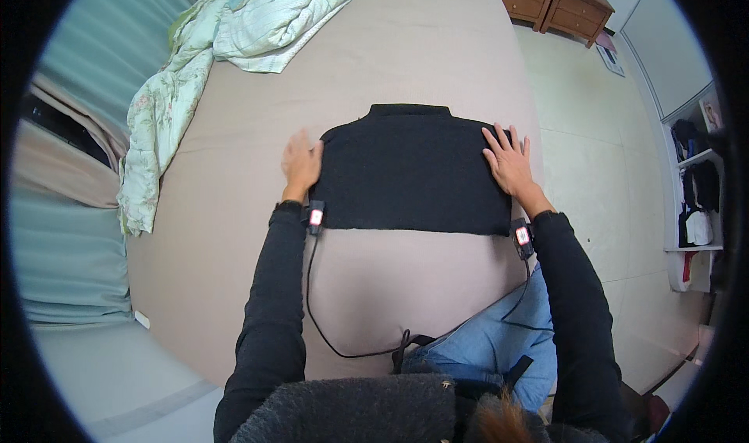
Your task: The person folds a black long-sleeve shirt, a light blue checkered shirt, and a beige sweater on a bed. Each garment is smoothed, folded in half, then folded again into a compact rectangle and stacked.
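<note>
While my blurred left hand [302, 164], fingers extended but contact unclear, has the folded black garment [409, 174] at its three o'clock, long axis running nine to three across the bed [425, 61], my right hand [510, 164] is nearer, lying fingers apart on its right edge, most of the garment toward nine o'clock.

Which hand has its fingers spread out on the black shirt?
The right hand: it lies spread over the right edge of the black shirt. The left hand looks blurred, mostly beside the opposite edge.
</note>
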The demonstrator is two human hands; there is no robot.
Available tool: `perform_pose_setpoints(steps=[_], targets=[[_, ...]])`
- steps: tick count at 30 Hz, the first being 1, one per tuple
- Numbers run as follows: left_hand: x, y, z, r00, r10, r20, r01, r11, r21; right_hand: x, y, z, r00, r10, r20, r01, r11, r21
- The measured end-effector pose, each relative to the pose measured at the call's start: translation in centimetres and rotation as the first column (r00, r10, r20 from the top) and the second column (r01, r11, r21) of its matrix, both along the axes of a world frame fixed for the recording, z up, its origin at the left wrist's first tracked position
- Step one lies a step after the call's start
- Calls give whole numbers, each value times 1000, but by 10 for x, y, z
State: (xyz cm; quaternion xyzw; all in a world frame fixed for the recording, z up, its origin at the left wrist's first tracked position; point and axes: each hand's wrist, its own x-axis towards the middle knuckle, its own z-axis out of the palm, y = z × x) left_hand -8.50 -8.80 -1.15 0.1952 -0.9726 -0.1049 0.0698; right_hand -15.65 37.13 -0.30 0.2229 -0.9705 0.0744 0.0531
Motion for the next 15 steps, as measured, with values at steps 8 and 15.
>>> perform_pose_setpoints(steps=[8,15], targets=[[76,17,27,986,58,159,-148,746,649,80,-86,11,999,25,39,18,566,-825],[56,52,82,966,168,198,-156,-234,960,86,-117,2,747,478,462,626,-272,-731]])
